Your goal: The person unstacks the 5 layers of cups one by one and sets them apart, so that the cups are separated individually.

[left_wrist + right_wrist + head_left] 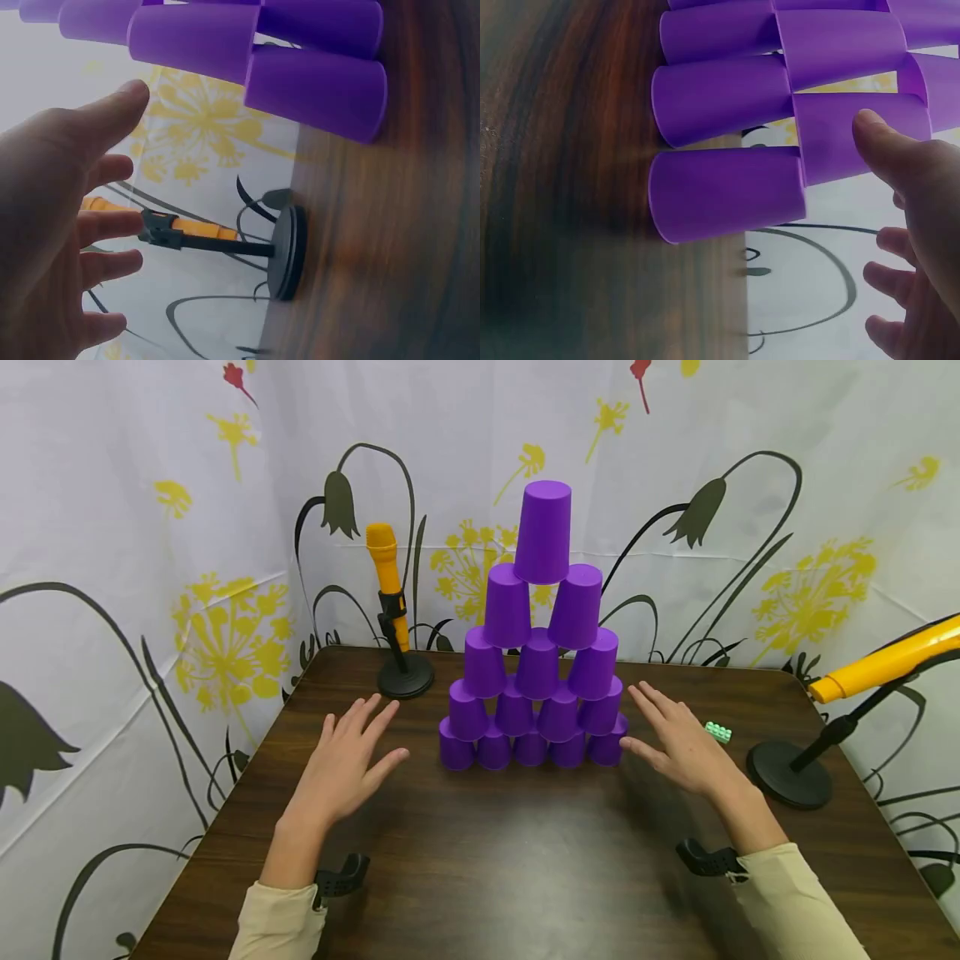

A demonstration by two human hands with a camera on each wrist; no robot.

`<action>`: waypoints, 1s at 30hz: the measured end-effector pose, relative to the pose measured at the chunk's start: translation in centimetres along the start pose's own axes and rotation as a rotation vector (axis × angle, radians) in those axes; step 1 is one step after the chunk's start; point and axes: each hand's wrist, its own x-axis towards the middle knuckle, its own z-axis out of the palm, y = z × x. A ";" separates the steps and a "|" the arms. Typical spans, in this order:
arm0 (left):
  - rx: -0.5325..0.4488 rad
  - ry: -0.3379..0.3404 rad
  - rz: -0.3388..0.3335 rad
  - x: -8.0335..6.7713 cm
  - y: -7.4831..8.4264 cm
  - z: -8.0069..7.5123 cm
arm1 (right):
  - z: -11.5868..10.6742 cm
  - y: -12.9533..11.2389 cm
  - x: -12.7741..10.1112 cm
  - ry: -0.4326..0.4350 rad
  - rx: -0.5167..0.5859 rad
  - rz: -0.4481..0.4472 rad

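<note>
A pyramid of upside-down purple cups (537, 664) stands on the dark wooden table (517, 860), narrowing upward to a single cup (543, 531) on top. My left hand (348, 768) hovers left of the stack, fingers spread and holding nothing. On the opposite side, my right hand (686, 747) is held up with its fingers extended, its thumb near the lower right cups. In the left wrist view, the end cup of the bottom row (319, 94) lies beyond the left thumb. The right thumb overlaps a second-row cup (832, 139) in the right wrist view.
A yellow microphone (386, 560) on a black stand (406, 675) is at the back left. Another yellow microphone (885, 660) on a round-based stand (789, 774) leans at the right. A small green brick (717, 732) lies behind the right hand. A flower-patterned curtain (465, 435) hangs behind the table.
</note>
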 end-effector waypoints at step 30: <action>-0.644 0.197 0.203 18.7 14.1 -11.5 | 8.1 1.9 1.4 0.096 0.439 0.207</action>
